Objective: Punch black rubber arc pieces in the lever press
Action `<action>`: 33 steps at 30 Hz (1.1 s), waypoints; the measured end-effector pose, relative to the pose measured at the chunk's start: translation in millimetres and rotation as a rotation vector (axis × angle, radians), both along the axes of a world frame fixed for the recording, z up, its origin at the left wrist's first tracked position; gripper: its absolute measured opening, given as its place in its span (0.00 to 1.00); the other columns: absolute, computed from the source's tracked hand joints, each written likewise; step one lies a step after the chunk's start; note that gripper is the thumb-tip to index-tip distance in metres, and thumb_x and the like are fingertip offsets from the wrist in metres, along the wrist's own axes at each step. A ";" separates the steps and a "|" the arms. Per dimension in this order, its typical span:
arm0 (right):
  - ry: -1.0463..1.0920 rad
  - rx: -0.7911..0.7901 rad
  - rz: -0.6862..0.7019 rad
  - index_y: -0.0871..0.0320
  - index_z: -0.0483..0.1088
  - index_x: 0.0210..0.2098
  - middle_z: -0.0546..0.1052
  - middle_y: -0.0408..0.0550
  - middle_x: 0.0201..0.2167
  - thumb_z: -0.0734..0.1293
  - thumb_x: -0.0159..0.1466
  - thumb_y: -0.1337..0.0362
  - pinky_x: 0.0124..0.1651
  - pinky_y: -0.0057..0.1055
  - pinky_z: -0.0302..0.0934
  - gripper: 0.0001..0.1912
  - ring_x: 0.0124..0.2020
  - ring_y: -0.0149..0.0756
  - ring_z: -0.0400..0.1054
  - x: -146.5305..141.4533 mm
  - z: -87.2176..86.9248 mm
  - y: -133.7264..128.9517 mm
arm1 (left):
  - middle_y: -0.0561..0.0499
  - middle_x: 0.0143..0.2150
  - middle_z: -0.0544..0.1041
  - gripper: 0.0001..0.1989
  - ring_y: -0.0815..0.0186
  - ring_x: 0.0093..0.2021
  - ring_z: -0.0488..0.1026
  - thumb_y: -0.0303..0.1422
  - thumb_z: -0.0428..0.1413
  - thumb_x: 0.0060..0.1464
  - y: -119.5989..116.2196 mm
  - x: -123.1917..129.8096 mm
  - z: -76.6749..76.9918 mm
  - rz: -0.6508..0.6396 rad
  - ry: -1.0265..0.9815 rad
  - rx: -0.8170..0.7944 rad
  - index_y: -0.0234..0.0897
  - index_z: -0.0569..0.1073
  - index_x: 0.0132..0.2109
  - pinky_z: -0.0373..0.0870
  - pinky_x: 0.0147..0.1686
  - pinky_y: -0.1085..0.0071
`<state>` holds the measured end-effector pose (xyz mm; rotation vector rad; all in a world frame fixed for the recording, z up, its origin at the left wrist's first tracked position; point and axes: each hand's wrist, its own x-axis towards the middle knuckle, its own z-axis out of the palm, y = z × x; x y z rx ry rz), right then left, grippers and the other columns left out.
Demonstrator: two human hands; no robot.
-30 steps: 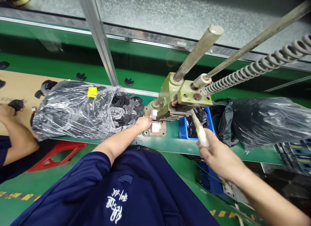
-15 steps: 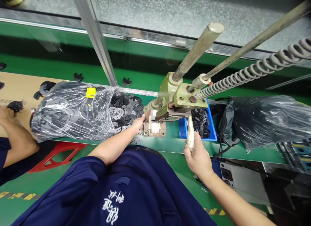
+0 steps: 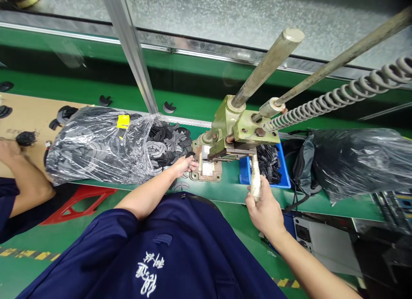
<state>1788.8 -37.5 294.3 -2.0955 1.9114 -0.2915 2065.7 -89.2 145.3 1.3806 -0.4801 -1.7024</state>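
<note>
Pinching a dark curved piece (image 3: 190, 154) at the left edge of the press base (image 3: 210, 177), the left hand (image 3: 182, 166) is holding something seemingly light and stiff, best taken by its rim, while the right hand (image 3: 266, 211) is gripping the pale lever (image 3: 255, 176)

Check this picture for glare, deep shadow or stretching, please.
Head view: glare streaks the clear bag and the dark bag; head view: deep shadow hides detail at lower right; head view: the spring looks wider toward the edge; head view: the right hand and handle look fairly sharp.
</note>
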 end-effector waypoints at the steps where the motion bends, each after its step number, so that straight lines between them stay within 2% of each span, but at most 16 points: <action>1: -0.003 -0.005 0.004 0.60 0.53 0.63 0.77 0.55 0.42 0.58 0.60 0.58 0.37 0.37 0.65 0.32 0.36 0.46 0.73 0.0 0.1 -0.1 | 0.44 0.37 0.77 0.17 0.74 0.23 0.67 0.45 0.49 0.60 -1.7 -0.1 -1.5 -0.017 -0.069 -0.008 0.33 0.67 0.39 0.59 0.22 0.79; 3: 0.000 -0.020 0.006 0.60 0.53 0.63 0.77 0.55 0.41 0.58 0.60 0.58 0.35 0.37 0.64 0.32 0.35 0.46 0.73 -0.2 -0.2 -0.2 | 0.46 0.38 0.77 0.20 0.74 0.23 0.65 0.48 0.47 0.60 -5.0 -0.3 -4.5 -0.035 -0.232 -0.029 0.33 0.71 0.38 0.58 0.21 0.79; 6: 0.005 -0.030 0.002 0.59 0.53 0.63 0.77 0.54 0.40 0.58 0.60 0.58 0.34 0.36 0.63 0.32 0.33 0.45 0.72 -0.5 -1.0 -0.5 | 0.49 0.38 0.76 0.16 0.72 0.29 0.68 0.43 0.49 0.59 -9.9 -2.4 -8.7 -0.013 -0.433 -0.073 0.34 0.75 0.38 0.60 0.23 0.79; 10: 0.001 -0.009 0.005 0.58 0.52 0.63 0.77 0.53 0.42 0.58 0.60 0.57 0.35 0.36 0.62 0.32 0.33 0.44 0.72 -0.8 -1.7 -1.0 | 0.51 0.32 0.75 0.10 0.73 0.26 0.69 0.36 0.57 0.55 -17.1 -10.8 -11.3 -0.043 -0.379 -0.083 0.34 0.75 0.40 0.64 0.24 0.79; 15: 0.034 -0.005 -0.021 0.58 0.53 0.63 0.77 0.53 0.41 0.58 0.60 0.57 0.34 0.36 0.62 0.33 0.32 0.45 0.72 -0.2 -1.7 -1.3 | 0.53 0.27 0.74 0.12 0.73 0.22 0.69 0.35 0.64 0.48 -30.8 -25.1 -14.5 -0.008 -0.357 -0.030 0.33 0.72 0.35 0.68 0.22 0.77; 25: 0.005 -0.016 -0.006 0.55 0.55 0.60 0.77 0.49 0.37 0.59 0.59 0.58 0.33 0.34 0.62 0.29 0.31 0.41 0.72 0.2 0.2 -1.1 | 0.55 0.20 0.70 0.13 0.71 0.17 0.68 0.36 0.65 0.46 -48.8 -36.9 -27.8 -0.070 -0.368 0.048 0.34 0.70 0.33 0.65 0.19 0.76; 30: -0.011 -0.014 -0.009 0.55 0.56 0.60 0.78 0.48 0.37 0.60 0.59 0.58 0.33 0.34 0.62 0.30 0.31 0.42 0.72 -0.1 -1.1 -1.7 | 0.55 0.18 0.70 0.14 0.71 0.16 0.69 0.42 0.61 0.52 -50.3 -33.6 -27.1 -0.144 -0.376 0.052 0.34 0.70 0.35 0.65 0.19 0.77; 33: -0.003 -0.014 -0.016 0.56 0.55 0.61 0.78 0.49 0.38 0.60 0.59 0.57 0.35 0.34 0.63 0.31 0.33 0.42 0.72 -0.7 -1.8 -1.8 | 0.54 0.18 0.71 0.16 0.70 0.17 0.70 0.43 0.62 0.50 -52.9 -30.9 -23.9 -0.197 -0.444 0.071 0.34 0.72 0.36 0.64 0.19 0.78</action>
